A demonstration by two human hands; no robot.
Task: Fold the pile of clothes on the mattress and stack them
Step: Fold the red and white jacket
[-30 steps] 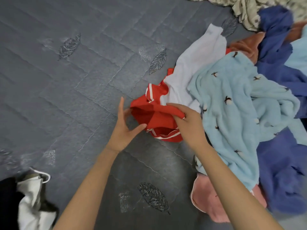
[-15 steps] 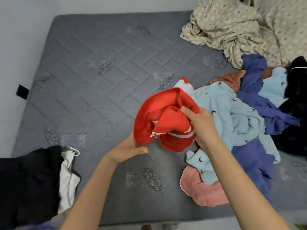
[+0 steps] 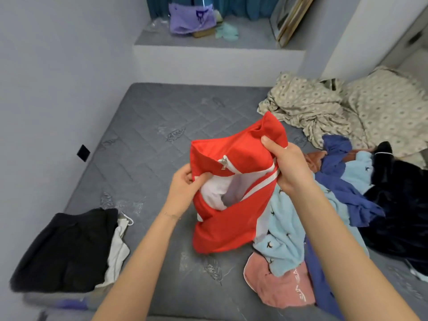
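A red garment with white trim and a white lining (image 3: 229, 205) hangs above the grey mattress (image 3: 143, 140). My left hand (image 3: 185, 188) grips its left edge and my right hand (image 3: 289, 167) grips its upper right part near the white stripe. To the right lies the loose pile: a light blue patterned piece (image 3: 287, 239), a blue-purple garment (image 3: 340, 181), a pink one (image 3: 280, 288) and a dark navy one (image 3: 398, 209). At the mattress's near left corner rests a black garment (image 3: 67, 249) over a white one (image 3: 118, 249).
A beige patterned blanket (image 3: 324, 112) is bunched at the mattress's far right. Walls close in on the left and behind. A raised ledge (image 3: 208, 56) beyond the mattress carries a purple bag (image 3: 190, 17) and leaning picture frames (image 3: 289, 19).
Both hands have lifted the red garment off the pile and raised it, opening it so the white lining shows. The view has tilted up to take in the whole mattress.
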